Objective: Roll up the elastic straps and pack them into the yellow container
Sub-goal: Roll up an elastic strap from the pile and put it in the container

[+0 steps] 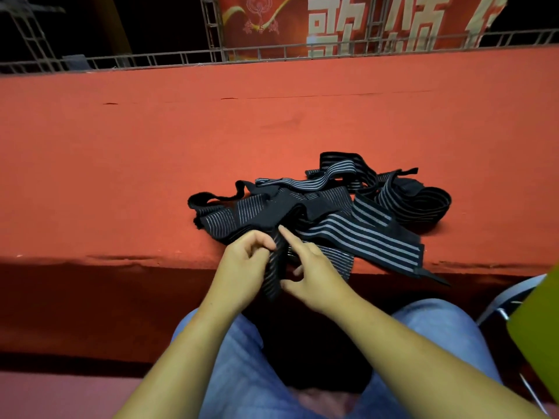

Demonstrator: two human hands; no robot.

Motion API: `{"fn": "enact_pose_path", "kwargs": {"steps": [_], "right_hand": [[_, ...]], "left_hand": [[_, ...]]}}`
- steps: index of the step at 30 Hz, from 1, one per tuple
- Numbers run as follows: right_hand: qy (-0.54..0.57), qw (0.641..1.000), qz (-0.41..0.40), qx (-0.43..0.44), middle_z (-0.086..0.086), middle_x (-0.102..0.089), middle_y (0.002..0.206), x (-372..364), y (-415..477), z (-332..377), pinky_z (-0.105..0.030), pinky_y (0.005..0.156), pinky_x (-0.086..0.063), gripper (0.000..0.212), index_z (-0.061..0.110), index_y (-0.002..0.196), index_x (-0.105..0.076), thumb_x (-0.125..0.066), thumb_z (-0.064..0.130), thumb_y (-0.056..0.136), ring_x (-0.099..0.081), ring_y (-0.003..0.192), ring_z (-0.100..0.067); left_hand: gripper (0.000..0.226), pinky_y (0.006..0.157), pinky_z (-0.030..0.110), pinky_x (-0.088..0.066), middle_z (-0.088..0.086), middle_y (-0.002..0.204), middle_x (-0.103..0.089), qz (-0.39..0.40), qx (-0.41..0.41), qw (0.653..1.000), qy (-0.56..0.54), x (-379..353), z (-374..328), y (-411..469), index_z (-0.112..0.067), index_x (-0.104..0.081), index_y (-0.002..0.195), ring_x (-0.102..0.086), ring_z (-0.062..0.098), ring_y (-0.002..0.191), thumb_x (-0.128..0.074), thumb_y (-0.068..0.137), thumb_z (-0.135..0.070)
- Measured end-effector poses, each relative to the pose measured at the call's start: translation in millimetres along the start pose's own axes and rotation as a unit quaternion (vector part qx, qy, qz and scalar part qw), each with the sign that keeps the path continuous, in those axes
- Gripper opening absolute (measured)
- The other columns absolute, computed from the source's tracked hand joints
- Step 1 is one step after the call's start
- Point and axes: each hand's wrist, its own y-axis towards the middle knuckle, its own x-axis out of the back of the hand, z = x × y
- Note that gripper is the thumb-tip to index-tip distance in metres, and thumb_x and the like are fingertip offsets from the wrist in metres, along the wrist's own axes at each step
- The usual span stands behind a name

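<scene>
One strap (273, 269) pinched by left hand (242, 264), right hand (317, 272).

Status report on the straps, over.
Left hand pinches a hanging strap end; right hand touches it, grip unclear. Straps piled unrolled on red ledge. Yellow container at right, nothing blocking.

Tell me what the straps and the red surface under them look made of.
The straps: woven elastic fabric, matte black with grey stripes, folding limply. The red surface: probably felt or thin carpet, matte, faintly fuzzy, with creases and a seam.
</scene>
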Motion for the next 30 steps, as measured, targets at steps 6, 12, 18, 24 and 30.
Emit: {"fn": "enact_pose_path", "kwargs": {"steps": [6,12,18,24,30], "right_hand": [[-0.087,0.994,0.060,0.039,0.008,-0.046,0.125,2,2,14,-0.023,0.100,-0.044,0.106,0.060,0.160,0.001,-0.074,0.022,0.096,-0.052,0.092,-0.003],[-0.111,0.988,0.076,0.074,0.001,-0.056,0.133,-11,12,17,-0.035,0.110,-0.045,0.106,0.053,0.163,-0.009,-0.069,0.004,0.091,-0.057,0.114,-0.017],[-0.065,0.997,-0.036,0.036,0.002,-0.068,0.137,-7,19,11,-0.020,0.115,-0.041,0.076,0.036,0.144,-0.060,-0.062,-0.010,0.084,-0.062,0.128,-0.015],[-0.039,0.994,-0.098,-0.019,0.001,-0.070,0.136,20,11,-4,-0.001,0.098,-0.032,0.056,0.028,0.142,-0.066,-0.064,-0.002,0.095,-0.065,0.122,-0.017],[0.006,0.986,-0.098,-0.137,0.004,-0.076,0.094,39,14,-14,-0.019,0.068,-0.056,0.046,0.036,0.133,-0.068,-0.056,0.005,0.101,-0.072,0.067,-0.012]], "left_hand": [[0.038,0.087,0.042,-0.051,-0.001,0.103,-0.074,-0.054,0.139,0.988,0.042,20,15,5,-0.027,-0.067,0.100,-0.067,0.015,0.094,-0.043,0.103,-0.055],[0.018,0.087,0.036,-0.056,-0.010,0.096,-0.080,0.032,0.096,0.993,0.054,23,18,-8,-0.021,-0.078,0.102,-0.073,0.007,0.093,-0.066,0.101,-0.034],[0.019,0.070,0.035,-0.045,-0.005,0.071,-0.069,-0.056,0.148,0.987,0.030,29,13,-4,-0.009,-0.070,0.081,-0.061,0.016,0.072,-0.065,0.092,-0.025],[0.034,0.084,0.040,-0.050,0.002,0.098,-0.073,-0.140,0.144,0.979,0.020,47,17,-3,-0.021,-0.071,0.088,-0.068,0.017,0.088,-0.062,0.098,-0.052],[0.007,0.077,0.033,-0.046,-0.005,0.092,-0.073,-0.187,0.057,0.981,0.000,47,23,-4,-0.017,-0.073,0.089,-0.062,0.012,0.079,-0.069,0.093,-0.013]]}}
